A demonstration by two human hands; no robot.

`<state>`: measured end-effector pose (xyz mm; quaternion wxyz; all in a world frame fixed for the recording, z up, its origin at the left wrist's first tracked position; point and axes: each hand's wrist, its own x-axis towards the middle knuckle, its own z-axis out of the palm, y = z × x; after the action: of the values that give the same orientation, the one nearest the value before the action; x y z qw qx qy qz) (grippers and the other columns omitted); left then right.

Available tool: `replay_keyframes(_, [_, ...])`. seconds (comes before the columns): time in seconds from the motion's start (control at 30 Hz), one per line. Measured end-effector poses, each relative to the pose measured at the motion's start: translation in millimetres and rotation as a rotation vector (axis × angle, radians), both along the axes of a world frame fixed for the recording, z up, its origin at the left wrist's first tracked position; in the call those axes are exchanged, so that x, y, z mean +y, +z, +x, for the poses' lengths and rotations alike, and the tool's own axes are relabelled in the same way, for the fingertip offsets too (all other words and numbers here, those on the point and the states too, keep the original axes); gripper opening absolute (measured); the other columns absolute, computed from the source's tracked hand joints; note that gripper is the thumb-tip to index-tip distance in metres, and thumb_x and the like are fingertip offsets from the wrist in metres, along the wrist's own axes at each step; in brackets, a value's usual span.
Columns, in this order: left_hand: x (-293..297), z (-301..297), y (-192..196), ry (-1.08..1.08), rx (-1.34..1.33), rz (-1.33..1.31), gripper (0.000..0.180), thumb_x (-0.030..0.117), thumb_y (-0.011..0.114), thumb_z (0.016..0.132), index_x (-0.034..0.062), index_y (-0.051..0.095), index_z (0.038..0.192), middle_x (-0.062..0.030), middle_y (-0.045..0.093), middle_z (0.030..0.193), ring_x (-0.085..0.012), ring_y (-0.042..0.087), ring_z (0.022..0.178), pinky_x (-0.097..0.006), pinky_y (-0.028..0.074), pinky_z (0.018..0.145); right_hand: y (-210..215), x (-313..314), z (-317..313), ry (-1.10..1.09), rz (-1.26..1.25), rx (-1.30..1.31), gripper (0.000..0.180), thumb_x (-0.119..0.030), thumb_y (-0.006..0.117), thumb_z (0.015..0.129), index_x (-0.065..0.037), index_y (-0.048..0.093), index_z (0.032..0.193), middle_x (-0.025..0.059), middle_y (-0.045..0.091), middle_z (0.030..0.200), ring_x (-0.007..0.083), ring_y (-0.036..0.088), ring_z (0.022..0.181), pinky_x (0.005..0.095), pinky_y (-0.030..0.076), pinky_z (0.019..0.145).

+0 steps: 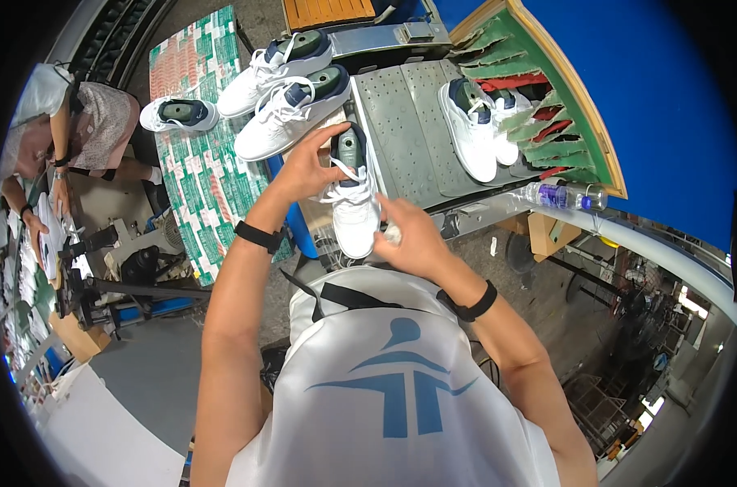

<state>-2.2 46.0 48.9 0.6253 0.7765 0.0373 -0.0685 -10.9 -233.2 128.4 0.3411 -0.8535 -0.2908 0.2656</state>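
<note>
A white lace-up sneaker (pixel 356 221) with a dark green insole is in front of me, toe toward my body. My left hand (pixel 307 169) grips it by the collar, thumb at the tongue and fingers along the heel side. Beside its right side is my right hand (pixel 417 239), fingers curled around a small pale wad whose kind I cannot make out. The index fingertip meets the shoe's side. Two more white sneakers, one nearer (pixel 291 118) and one farther (pixel 272 73), stand to the left. Another small sneaker (pixel 178 114) lies farther left.
A grey dimpled conveyor (pixel 397 122) carries a pair of white sneakers (pixel 468 134) at a green-flapped opening (pixel 539 122). Clear plastic bottles (pixel 575 196) lie on its near rail. At left are a green-and-white patterned board (pixel 191 174) and a co-worker's hands (pixel 62 195) near machinery.
</note>
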Motion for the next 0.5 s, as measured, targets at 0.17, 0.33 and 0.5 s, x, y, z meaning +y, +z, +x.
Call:
replay_keyframes(0.17, [-8.7,-34.4,-5.5,0.264,0.230,-0.501,0.101,0.003,0.088,0.088,0.0119,0.032,0.172,-0.0247,0.051,0.160,-0.0301,0.056,0.146,-0.041,0.051,0.118,-80.3,12.2,5.5,-0.712,0.231,0.331,0.069,-0.031,0.071,0.095,0.008,0.056,0.150,0.0257,0.070,0.138,0.0357,0.068,0.127,0.0402,0.050,0.109])
replay_keyframes(0.33, [-64.6,-67.3,0.9,0.493,0.192,-0.038,0.095,0.021,0.097,0.079,-0.0037,0.042,0.153,-0.0195,0.066,0.133,-0.0233,0.067,0.119,-0.037,0.054,0.105,-73.9,41.7,-20.6,-0.730,0.399,0.798,0.047,-0.027,0.062,0.103,0.002,0.066,0.140,0.0019,0.072,0.109,0.0086,0.064,0.091,0.0255,0.052,0.081])
replay_keyframes(0.5, [12.3,-124.8,-9.9,0.437,0.295,-0.072,0.089,0.025,0.103,0.069,-0.0025,0.061,0.143,-0.0155,0.074,0.123,-0.0220,0.069,0.116,-0.037,0.056,0.103,-46.8,39.7,-28.8,-0.542,0.274,1.190,0.058,-0.025,0.062,0.103,0.004,0.058,0.153,0.0081,0.074,0.123,0.0105,0.065,0.092,0.0280,0.055,0.083])
